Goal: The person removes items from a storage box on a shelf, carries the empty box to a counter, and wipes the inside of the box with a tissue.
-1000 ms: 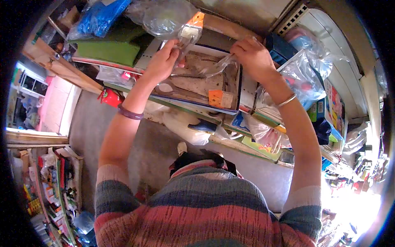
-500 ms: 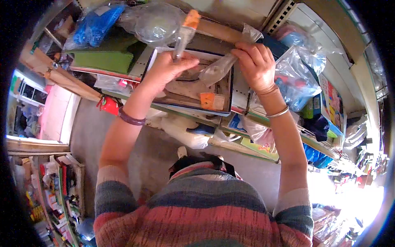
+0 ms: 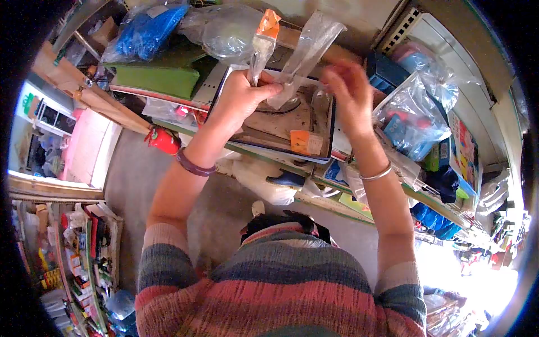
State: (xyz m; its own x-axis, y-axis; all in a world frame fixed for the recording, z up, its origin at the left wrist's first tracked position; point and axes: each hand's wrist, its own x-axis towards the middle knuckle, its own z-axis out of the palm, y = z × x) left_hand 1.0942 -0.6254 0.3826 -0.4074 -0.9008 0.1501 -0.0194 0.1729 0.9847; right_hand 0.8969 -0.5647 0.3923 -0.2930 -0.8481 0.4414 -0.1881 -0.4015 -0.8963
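Observation:
My left hand (image 3: 242,100) pinches an upright item in clear plastic with an orange label (image 3: 269,25) at its top; what is inside is hard to make out. A clear, seemingly empty plastic bag (image 3: 307,49) stands up beside it, its lower end at my left thumb. My right hand (image 3: 349,92) is blurred, to the right of the bag, apart from it, with fingers partly spread. Below both hands lies a shallow dark-rimmed box (image 3: 275,147) with a brown bottom, holding an orange-and-white labelled packet (image 3: 306,142) and thin items.
Blue bagged goods (image 3: 147,31) and a green box (image 3: 151,78) sit on the shelf at left. Clear bags (image 3: 412,121) and a dark blue box (image 3: 386,73) are at right. A red object (image 3: 163,140) hangs at the shelf's left end. White sacks (image 3: 261,182) lie below.
The clear bag has gone from my right hand to my left and now stands upright. My right hand has let go of it. The label item stays in my left hand.

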